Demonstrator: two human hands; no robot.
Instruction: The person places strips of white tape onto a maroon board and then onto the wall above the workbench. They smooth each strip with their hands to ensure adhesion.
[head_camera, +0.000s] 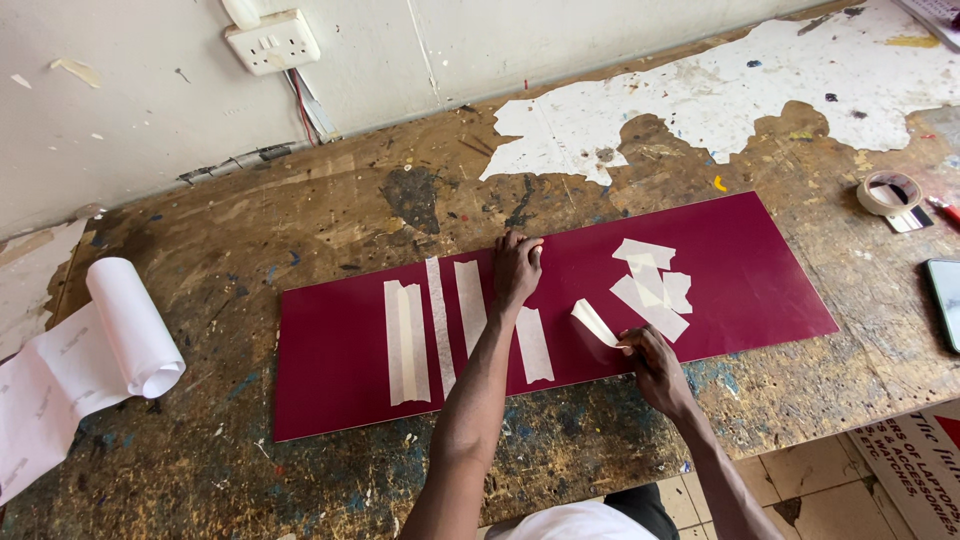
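Left hand (517, 268) presses flat and open on the maroon panel (340, 360); right hand (648, 362) pinches a tape strip (594, 322), which could curl and stick to itself if slackened.

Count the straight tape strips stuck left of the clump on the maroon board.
4: a wide doubled strip farthest left, a thin strip beside it, one by the left hand, one right of the forearm. The arm may hide more.

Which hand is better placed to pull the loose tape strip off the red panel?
Right hand: its fingers already pinch the lifted tape strip. The left hand lies flat on the red panel.
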